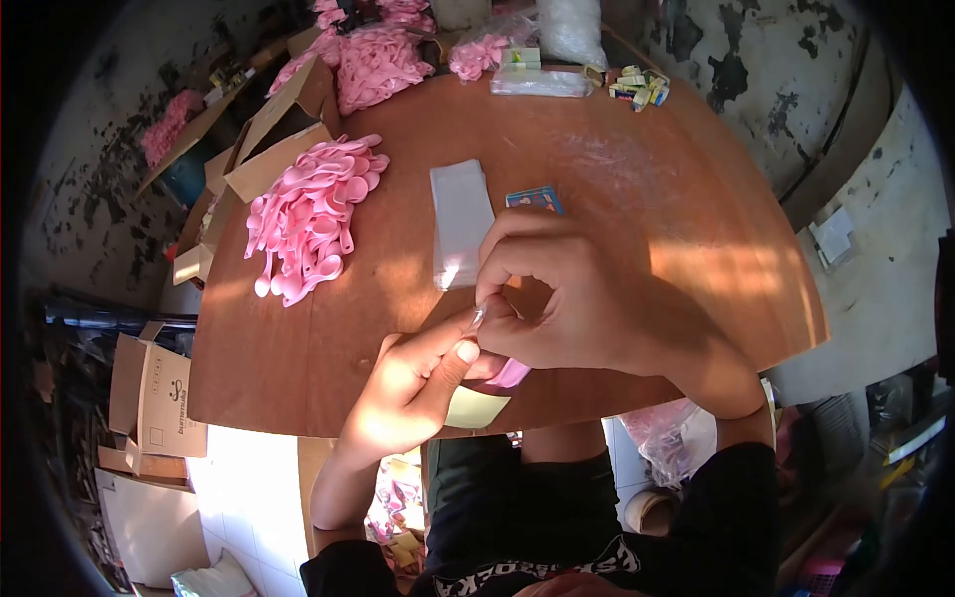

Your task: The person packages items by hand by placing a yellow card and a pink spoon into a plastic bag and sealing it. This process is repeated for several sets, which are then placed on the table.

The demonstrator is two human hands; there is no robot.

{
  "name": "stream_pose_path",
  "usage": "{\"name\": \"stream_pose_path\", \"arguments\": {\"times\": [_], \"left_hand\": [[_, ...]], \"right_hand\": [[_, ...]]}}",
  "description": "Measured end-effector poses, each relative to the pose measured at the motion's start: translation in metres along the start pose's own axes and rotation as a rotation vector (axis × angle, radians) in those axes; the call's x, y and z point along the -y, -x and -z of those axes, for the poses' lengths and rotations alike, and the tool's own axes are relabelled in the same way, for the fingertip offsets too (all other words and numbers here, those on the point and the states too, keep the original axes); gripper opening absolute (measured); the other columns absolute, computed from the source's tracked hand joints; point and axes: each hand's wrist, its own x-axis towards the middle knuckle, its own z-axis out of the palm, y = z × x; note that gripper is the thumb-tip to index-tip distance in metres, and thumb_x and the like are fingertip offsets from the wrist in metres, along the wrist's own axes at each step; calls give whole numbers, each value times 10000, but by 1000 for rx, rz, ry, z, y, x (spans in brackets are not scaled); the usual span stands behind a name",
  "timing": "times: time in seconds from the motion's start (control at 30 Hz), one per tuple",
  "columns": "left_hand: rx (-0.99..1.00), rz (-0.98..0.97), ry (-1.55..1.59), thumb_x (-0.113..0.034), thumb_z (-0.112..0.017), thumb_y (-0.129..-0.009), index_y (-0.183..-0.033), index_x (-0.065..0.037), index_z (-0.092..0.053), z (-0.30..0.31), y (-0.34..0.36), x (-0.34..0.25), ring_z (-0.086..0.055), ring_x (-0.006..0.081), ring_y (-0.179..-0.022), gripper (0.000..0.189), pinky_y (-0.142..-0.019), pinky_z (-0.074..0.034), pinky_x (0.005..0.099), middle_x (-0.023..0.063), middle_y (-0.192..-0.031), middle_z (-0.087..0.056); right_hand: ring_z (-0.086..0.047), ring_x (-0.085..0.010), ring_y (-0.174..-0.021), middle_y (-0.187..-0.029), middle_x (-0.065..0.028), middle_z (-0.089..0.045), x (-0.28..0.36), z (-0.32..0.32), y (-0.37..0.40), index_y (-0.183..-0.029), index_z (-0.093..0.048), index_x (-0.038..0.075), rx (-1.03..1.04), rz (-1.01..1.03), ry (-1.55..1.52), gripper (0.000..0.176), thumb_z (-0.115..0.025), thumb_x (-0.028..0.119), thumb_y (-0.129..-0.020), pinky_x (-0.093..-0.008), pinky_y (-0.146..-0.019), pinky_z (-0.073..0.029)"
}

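film bit (478,317), clear | long axis near-vert in view, tip twd r hand (572,298) | l hand (406,383) + r pinching it

glossy pink plastic spoons (316,214), smooth brown wood-look table (597,199)

Patchy sunlight, tabletop (597,229) glare, deep shadows, dark fisheye edges

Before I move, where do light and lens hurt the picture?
Head view: strong sun on left hand; floor blown white at lower left; bright patches across table; outer scene looks bent, corners black; shiny scrap at fingertips too small to identify.
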Motion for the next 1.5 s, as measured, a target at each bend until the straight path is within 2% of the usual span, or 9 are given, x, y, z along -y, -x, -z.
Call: {"name": "stream_pose_path", "arguments": {"times": [0.3, 0.43, 0.5, 0.6, 0.67, 0.8, 0.93, 1.33, 1.5], "left_hand": [[-99, -132, 247, -92, -399, -1032, -1308, 120, -467, 0, 21, 12, -676, 255, -999, 355, -914, -533, 322, 187, -1100, -666], [-216, -150, 546, -86, -398, -1028, -1363, 112, -405, -3, 25, 20, -667, 247, -990, 389, -863, -533, 329, 211, -1164, -632], [-270, -142, 570, -115, -417, -1027, -1377, 85, -410, -5, 24, 27, -672, 226, -948, 403, -817, -531, 311, 209, -1156, -639], [-263, -105, 449, -151, -411, -1037, -1382, 71, -409, 2, 30, 28, -674, 254, -966, 410, -836, -540, 335, 214, -1180, -628], [-245, -118, 516, -181, -368, -1052, -1383, 83, -386, 8, 34, 37, -635, 281, -1089, 424, -914, -531, 358, 218, -1247, -589], [-257, -99, 536, -175, -362, -1052, -1402, 77, -364, 7, 26, 40, -632, 288, -1099, 431, -916, -533, 360, 221, -1237, -595], [-280, -148, 532, -152, -371, -1042, -1438, 63, -307, -4, 15, 40, -660, 322, -1043, 455, -902, -549, 404, 234, -1203, -613], [-441, -433, 255, -143, -650, -907, -1505, 47, -139, 7, 16, 45, -423, 324, -1334, 809, -1116, -311, 407, 254, -1419, -427], [-495, -282, 74, -72, -756, -791, -1458, 40, -292, 5, 9, 59, -454, 316, -1319, 820, -1088, -362, 393, 244, -1390, -459]], "right_hand": [[-595, -149, -752, -851, -72, -604, 21, 40, -14, -781, -648, 15, -160, -178, -376, 69, -696, 58, -756, -291, -712, -490], [-573, -190, -744, -860, -51, -588, -60, 116, -32, -867, -659, 49, 256, 71, -1111, 88, -633, 95, -798, -340, -726, -482], [-616, -227, -791, -924, -69, -651, -143, 142, -14, -908, -679, 65, -78, -710, -827, 142, -664, 104, -772, -386, -745, -501], [-665, -256, -869, -998, -134, -686, -202, 139, 43, -996, -693, 31, -174, -839, 301, 237, -683, 125, -779, -366, -786, -525], [-690, -271, -907, -1034, -166, -703, -202, 128, 41, -1041, -700, 14, -178, -801, 865, 285, -692, 136, -783, -356, -806, -537], [-670, -173, -845, -926, -107, -721, -137, 93, 32, -1061, -699, -1, -266, -610, 394, 240, -662, 85, -839, -313, -763, -516], [-617, -125, -914, -1009, -89, -683, -44, 34, 9, -1118, -669, -11, 167, -366, -126, 306, -704, 184, -885, -258, -813, -486], [-641, -141, -774, -831, -86, -668, -1, -16, -31, -888, -680, -7, -42, 122, 45, 62, -693, 38, -847, -270, -694, -504], [-648, -126, -783, -813, -73, -675, -18, -26, -25, -929, -689, -18, 50, -85, -46, 120, -709, 70, -850, -261, -693, -505]]}}
